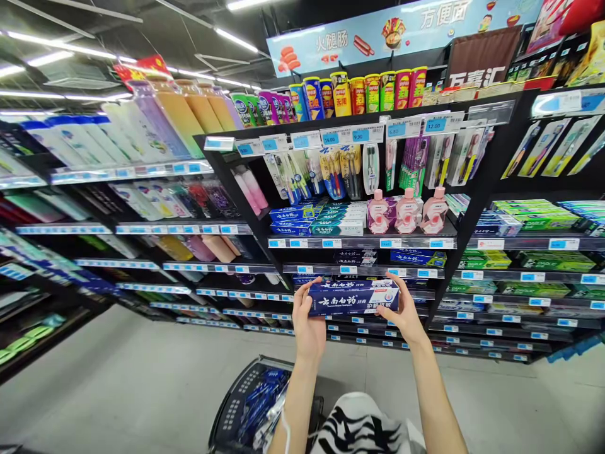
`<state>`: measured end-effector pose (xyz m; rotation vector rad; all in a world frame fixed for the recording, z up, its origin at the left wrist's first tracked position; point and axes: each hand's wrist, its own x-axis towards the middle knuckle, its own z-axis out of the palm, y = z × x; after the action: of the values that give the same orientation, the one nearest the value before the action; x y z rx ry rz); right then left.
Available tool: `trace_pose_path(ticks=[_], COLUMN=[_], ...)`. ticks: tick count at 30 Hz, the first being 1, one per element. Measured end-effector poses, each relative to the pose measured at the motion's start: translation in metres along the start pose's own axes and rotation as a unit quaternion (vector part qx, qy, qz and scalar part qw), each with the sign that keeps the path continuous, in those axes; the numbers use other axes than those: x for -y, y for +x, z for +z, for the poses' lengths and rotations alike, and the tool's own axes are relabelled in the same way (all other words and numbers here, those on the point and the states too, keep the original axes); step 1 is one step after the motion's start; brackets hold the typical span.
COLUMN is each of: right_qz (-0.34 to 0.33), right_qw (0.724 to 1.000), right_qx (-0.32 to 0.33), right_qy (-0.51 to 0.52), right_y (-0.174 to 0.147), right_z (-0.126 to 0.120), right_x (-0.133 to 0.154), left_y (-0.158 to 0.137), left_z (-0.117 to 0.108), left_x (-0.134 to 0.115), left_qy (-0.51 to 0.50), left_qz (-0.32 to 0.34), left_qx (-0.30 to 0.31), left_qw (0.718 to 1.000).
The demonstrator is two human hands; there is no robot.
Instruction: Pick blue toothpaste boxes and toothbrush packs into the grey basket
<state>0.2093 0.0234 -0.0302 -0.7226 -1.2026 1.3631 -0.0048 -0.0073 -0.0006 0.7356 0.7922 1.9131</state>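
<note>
A dark blue toothpaste box (345,301) with white Chinese lettering is held level in front of the shelves. Around its left end curl the fingers of my left hand (308,321). My right hand (405,315) grips the right end, its thumb on the front face and its index finger at the top edge. Directly behind the box, more toothpaste boxes (355,257) lie on the dark shelf. Part of the lower shelf is hidden by the box and my hands.
A black shopping basket (227,394) with blue packages stands below my left forearm. Pink bottles (407,211) line the shelf edge above, under hanging toothbrushes (371,169). Green toothpaste boxes (543,217) fill the right shelves. Tall bottles (172,116) stand at left. Grey floor (142,378) runs beneath.
</note>
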Motion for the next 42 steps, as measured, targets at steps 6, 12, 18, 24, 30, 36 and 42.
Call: trace_pose_path(ticks=[6,12,18,24,30,36,42], right_qz=[-0.007,-0.007,-0.013,-0.013,-0.022,-0.023,-0.026], right_qw=[1.0,1.0,1.0,1.0,1.0,1.0,0.999], right_qx=[0.0,0.003,-0.003,0.0,0.002,0.002,0.002], right_qy=[0.0,-0.009,-0.02,-0.023,-0.022,-0.021,-0.026], right_y=[0.0004,0.0014,0.0022,0.0018,0.0023,0.0036,0.0046], right_z=[-0.0009,-0.0033,-0.0041,-0.0061,-0.0077,-0.0068,-0.0084], right_x=[-0.0001,-0.0002,0.0011,0.0018,-0.0008,0.0,-0.002], left_y=[-0.0002,0.0007,0.0013,0.0019,0.0019,0.0026,0.0027], left_z=[0.0014,0.0027,0.003,0.0035,0.0031,0.0037,0.003], left_x=[-0.0001,0.0002,0.0019,0.0034,0.0043,0.0032,0.0045], left_qy=[0.005,0.012,0.014,0.009,0.008,0.018,0.018], left_qz=[0.001,-0.001,0.001,-0.004,-0.007,-0.001,0.003], left_qx=[-0.004,-0.001,0.005,0.003,0.001,0.008,0.006], left_qw=[1.0,1.0,1.0,1.0,1.0,1.0,1.0])
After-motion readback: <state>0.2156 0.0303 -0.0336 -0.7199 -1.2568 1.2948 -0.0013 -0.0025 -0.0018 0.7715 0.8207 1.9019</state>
